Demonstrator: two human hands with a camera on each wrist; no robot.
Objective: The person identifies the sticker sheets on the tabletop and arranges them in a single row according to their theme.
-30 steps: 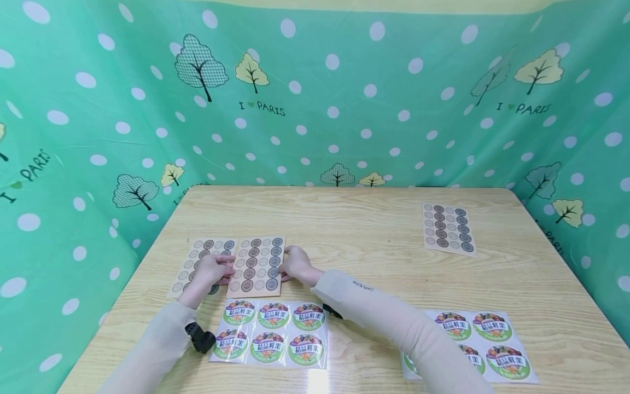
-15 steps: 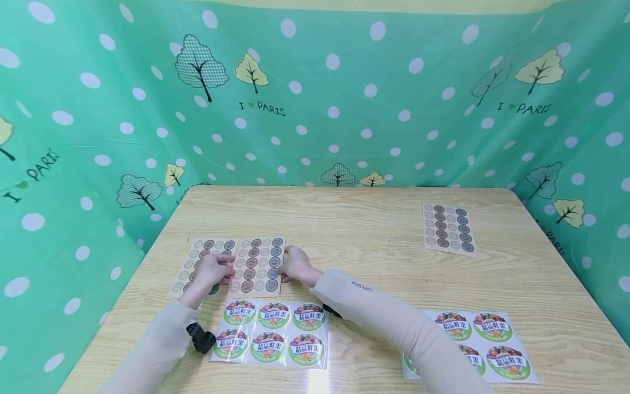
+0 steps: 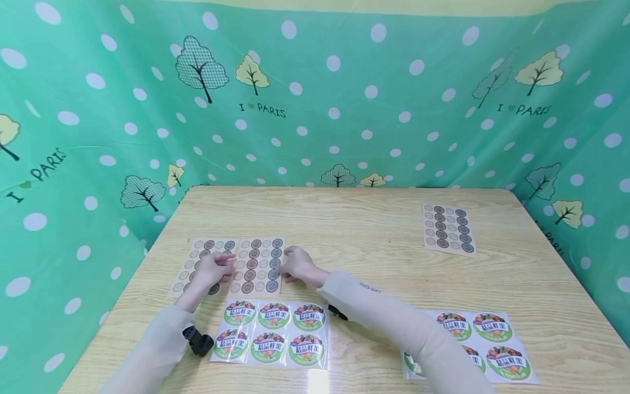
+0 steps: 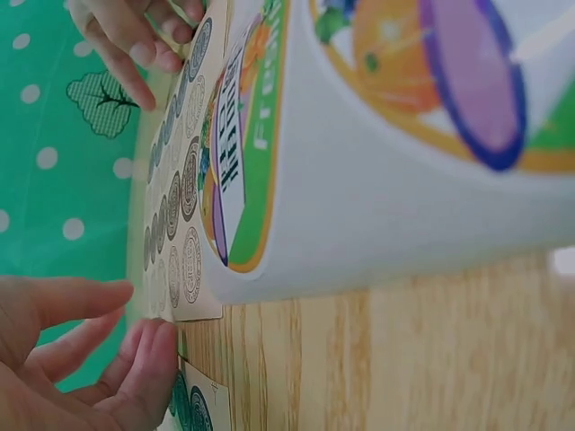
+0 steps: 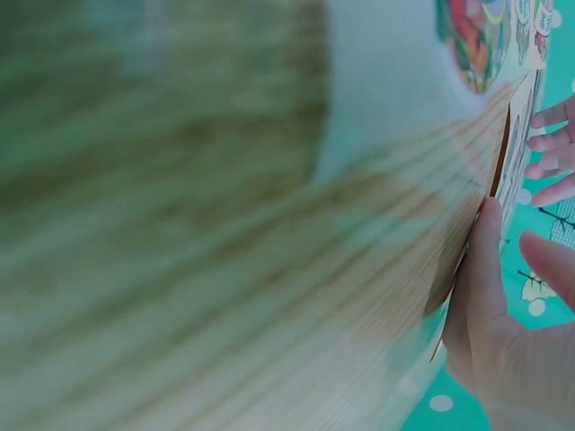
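A tan sheet of round brown and grey stickers (image 3: 257, 267) lies flat between my two hands. My left hand (image 3: 211, 269) is at its left edge, above a similar tan sticker sheet (image 3: 189, 265) that it partly covers. In the left wrist view the left hand's thumb and fingers (image 4: 148, 359) are spread apart, fingertips by the sheet's edge. My right hand (image 3: 299, 266) is at the right edge, its fingertips touching or close to it; in the right wrist view its fingers (image 5: 485, 260) are straight, with thumb and fingers apart.
Just in front of the middle sheet lies a glossy sheet of fruit labels (image 3: 269, 334). Another fruit label sheet (image 3: 507, 355) lies at front right, partly under the right sleeve. A third tan sticker sheet (image 3: 449, 230) is at back right. A green polka-dot curtain (image 3: 315, 98) hangs behind the wooden table (image 3: 354, 219).
Both hands loosen from the middle sheet's edges. The left hand's upper finger and thumb part a little, and the right hand shifts slightly right. The sheet has settled flat in about the same place.
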